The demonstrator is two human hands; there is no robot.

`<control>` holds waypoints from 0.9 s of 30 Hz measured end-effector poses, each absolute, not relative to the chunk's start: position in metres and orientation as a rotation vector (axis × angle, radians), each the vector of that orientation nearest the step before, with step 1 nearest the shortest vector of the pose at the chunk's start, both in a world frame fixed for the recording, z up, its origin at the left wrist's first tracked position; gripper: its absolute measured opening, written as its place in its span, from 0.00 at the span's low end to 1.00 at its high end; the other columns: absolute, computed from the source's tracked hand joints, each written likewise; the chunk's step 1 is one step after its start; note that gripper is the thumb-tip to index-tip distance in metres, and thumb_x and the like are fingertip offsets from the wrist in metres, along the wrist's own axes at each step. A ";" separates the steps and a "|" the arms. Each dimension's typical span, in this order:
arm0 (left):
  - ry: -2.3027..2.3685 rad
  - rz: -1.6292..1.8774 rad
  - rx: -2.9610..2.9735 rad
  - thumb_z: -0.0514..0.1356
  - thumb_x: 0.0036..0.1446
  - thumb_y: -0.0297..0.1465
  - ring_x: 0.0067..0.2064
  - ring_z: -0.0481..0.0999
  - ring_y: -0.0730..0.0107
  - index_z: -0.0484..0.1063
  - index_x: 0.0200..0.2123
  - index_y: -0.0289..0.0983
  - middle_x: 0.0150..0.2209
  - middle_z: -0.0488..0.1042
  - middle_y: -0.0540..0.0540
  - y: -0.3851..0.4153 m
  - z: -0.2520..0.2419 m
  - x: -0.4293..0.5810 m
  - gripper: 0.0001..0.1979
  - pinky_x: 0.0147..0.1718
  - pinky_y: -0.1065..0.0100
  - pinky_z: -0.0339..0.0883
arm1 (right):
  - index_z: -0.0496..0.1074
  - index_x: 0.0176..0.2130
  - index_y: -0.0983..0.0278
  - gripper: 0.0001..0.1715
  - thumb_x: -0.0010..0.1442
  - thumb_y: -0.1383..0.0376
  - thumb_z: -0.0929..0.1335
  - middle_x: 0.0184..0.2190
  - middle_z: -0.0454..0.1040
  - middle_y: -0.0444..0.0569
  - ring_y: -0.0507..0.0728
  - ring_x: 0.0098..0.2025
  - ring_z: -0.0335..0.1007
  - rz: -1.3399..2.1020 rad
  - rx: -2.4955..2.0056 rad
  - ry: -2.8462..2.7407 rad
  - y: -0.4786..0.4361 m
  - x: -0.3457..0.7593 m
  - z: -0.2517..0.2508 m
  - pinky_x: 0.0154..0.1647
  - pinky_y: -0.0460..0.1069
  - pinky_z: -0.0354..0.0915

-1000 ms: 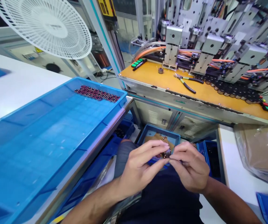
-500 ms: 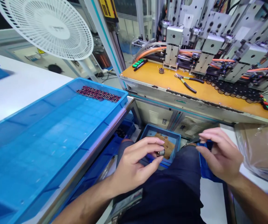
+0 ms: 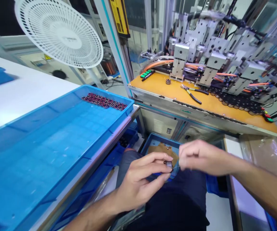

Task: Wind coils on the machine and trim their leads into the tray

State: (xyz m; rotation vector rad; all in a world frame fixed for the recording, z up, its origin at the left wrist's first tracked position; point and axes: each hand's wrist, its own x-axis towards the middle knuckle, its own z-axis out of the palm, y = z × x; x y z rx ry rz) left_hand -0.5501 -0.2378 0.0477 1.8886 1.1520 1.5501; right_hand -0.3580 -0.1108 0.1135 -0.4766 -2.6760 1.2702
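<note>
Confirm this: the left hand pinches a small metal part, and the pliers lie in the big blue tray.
Wrong on the pliers: the head view shows them on the orange bench top, not in the big blue tray. The left hand does pinch the small metal part.

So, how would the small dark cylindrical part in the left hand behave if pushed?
Likely rolls: the small dark cylindrical part looks round. Probably light, since the left hand pinches it with fingertips alone. Seemingly stiff, undeformed.

Bright blue tray (image 3: 44, 141), dark red beads (image 3: 104, 101), orange-yellow bench top (image 3: 208, 100), white fan (image 3: 60, 33).
</note>
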 end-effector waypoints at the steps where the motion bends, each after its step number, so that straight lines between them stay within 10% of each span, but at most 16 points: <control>1: 1.158 1.574 1.867 0.64 0.54 0.19 0.34 0.81 0.69 0.79 0.38 0.37 0.42 0.81 0.39 -0.237 0.047 -0.550 0.10 0.35 0.69 0.77 | 0.73 0.29 0.64 0.14 0.67 0.65 0.66 0.26 0.72 0.43 0.51 0.30 0.69 1.091 -0.552 -2.641 -0.091 -0.360 0.115 0.32 0.46 0.66; 4: 1.185 1.672 1.781 0.65 0.53 0.19 0.41 0.82 0.64 0.79 0.38 0.37 0.42 0.81 0.39 -0.235 0.042 -0.552 0.11 0.40 0.67 0.77 | 0.74 0.39 0.67 0.09 0.61 0.62 0.70 0.38 0.75 0.54 0.60 0.41 0.70 0.168 -0.894 -2.394 -0.016 -0.369 0.117 0.44 0.53 0.65; 7: 1.225 1.726 1.686 0.65 0.54 0.19 0.43 0.81 0.62 0.79 0.39 0.38 0.43 0.81 0.39 -0.233 0.036 -0.556 0.11 0.40 0.67 0.76 | 0.69 0.54 0.73 0.25 0.63 0.58 0.69 0.53 0.71 0.64 0.65 0.54 0.65 -0.314 -1.153 -2.521 0.053 -0.383 0.114 0.55 0.55 0.60; 18: 1.281 1.908 1.364 0.66 0.53 0.20 0.42 0.81 0.62 0.81 0.37 0.36 0.43 0.80 0.39 -0.243 0.036 -0.573 0.09 0.35 0.68 0.79 | 0.72 0.47 0.71 0.33 0.63 0.44 0.63 0.48 0.72 0.66 0.68 0.47 0.66 -0.363 -1.161 -2.826 0.075 -0.375 0.101 0.47 0.57 0.62; 27: 1.166 1.893 1.278 0.64 0.55 0.19 0.43 0.80 0.64 0.81 0.40 0.42 0.46 0.78 0.43 -0.238 0.025 -0.571 0.13 0.38 0.66 0.79 | 0.62 0.59 0.66 0.27 0.60 0.65 0.63 0.43 0.65 0.57 0.63 0.43 0.67 0.079 -0.849 -2.671 -0.043 -0.314 0.070 0.47 0.57 0.67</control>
